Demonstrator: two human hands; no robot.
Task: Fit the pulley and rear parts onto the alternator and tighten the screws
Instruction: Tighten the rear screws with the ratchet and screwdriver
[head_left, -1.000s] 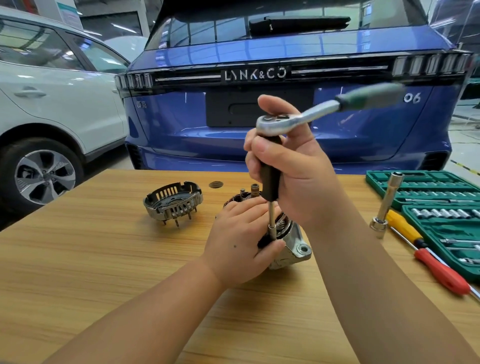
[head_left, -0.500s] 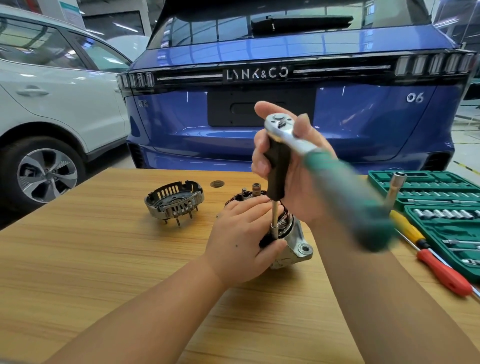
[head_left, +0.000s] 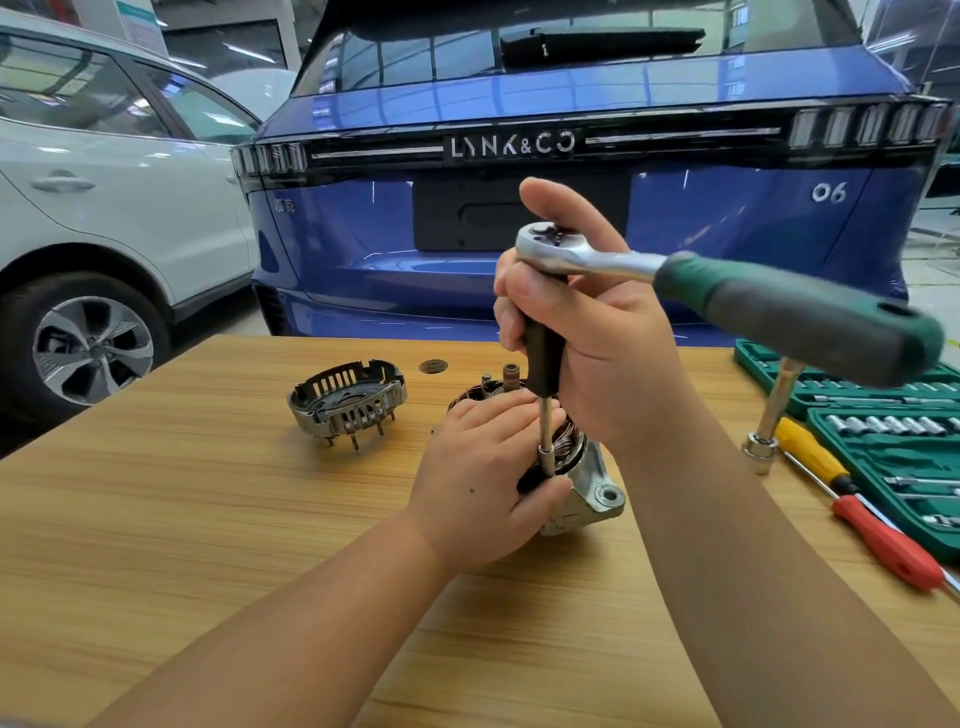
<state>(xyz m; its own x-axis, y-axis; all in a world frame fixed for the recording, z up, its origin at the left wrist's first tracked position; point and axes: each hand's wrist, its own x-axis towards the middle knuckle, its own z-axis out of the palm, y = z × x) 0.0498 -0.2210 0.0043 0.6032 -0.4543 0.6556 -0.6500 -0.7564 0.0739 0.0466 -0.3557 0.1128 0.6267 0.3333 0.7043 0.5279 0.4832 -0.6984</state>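
Silver-and-copper alternator (head_left: 587, 483) mid-table, left hand (head_left: 478, 483) gripping its body. Right hand (head_left: 587, 332) wraps the black upright extension bar (head_left: 543, 358) – axis vertical, socket on housing screw – green-handled ratchet (head_left: 727, 291) pointing right.

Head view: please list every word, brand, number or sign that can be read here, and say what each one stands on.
"LYNK&CO": on the dark strip across the blue car's tailgate.
"06": silver badge on the right of the same tailgate.
Small badge on the tailgate's left: too blurred to read.
Sign on the pillar at top left: too small to read.
Ratchet, socket set case and screwdriver: no readable marking.
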